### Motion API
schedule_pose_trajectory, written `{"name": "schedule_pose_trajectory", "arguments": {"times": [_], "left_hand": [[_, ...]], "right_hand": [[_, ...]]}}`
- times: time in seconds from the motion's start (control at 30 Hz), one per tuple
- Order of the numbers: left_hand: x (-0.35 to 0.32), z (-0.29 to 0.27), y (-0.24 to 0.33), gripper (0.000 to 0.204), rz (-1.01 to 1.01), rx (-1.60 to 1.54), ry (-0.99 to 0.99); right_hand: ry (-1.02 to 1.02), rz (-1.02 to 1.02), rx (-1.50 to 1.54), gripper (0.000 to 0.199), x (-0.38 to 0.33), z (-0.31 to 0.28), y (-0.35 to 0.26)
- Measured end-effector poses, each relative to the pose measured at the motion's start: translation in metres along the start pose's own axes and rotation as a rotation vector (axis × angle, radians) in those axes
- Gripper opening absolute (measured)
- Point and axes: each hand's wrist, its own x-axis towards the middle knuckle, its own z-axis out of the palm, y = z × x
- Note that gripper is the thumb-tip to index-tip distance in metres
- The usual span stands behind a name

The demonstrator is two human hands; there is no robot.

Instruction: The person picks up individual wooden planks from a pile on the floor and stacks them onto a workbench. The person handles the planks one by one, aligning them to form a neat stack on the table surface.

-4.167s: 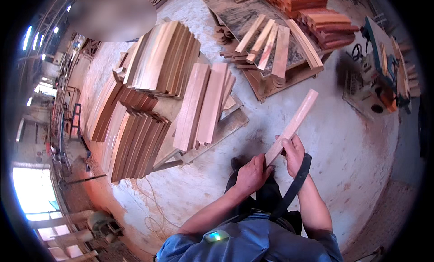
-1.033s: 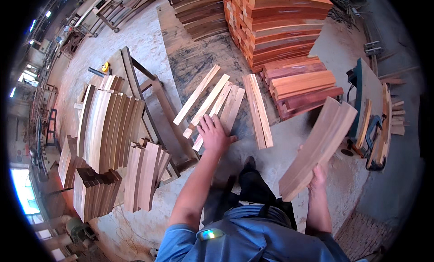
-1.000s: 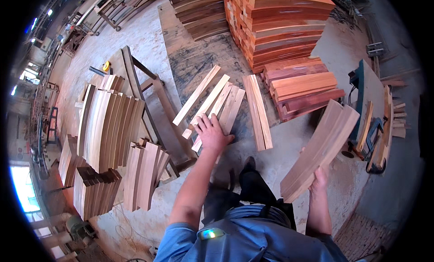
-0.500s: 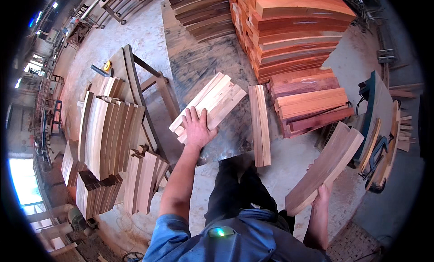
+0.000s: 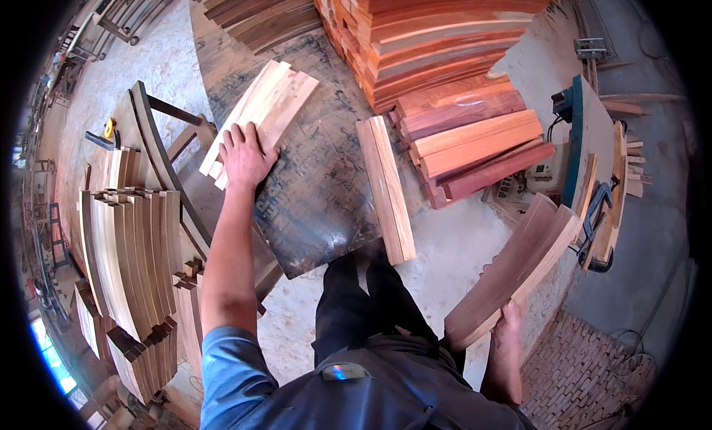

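Brown boards (image 5: 512, 270), 4 o'clock, in grip of right hand (image 5: 509, 320); likely stiff, heavyish, best held mid-length by edges. Left hand (image 5: 246, 159) spread atop pale strips (image 5: 261, 103), on worktop (image 5: 319, 174), 11 o'clock.

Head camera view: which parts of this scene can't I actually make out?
All in the head view:
- Right hand: most of its fingers are hidden behind the wood piece it holds.
- Pale strips: the left hand covers part of their upper faces.
- Tall reddish stack: its top is cut off by the upper edge.
- Small yellow item: too small to identify surely.
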Motion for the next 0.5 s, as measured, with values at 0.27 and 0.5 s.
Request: {"name": "schedule_pose_trajectory", "arguments": {"times": [0.27,0.5], "left_hand": [[-0.139,-0.027,0.226,0.099,-0.143,-0.649,-0.442],[-0.146,-0.018,0.251,0.085,-0.274,-0.691,-0.378]], "right_hand": [[0.031,0.008,0.021,0.105,-0.006,-0.006,-0.001],[-0.014,-0.03,-0.064,0.107,-0.01,-0.025,0.004]]}}
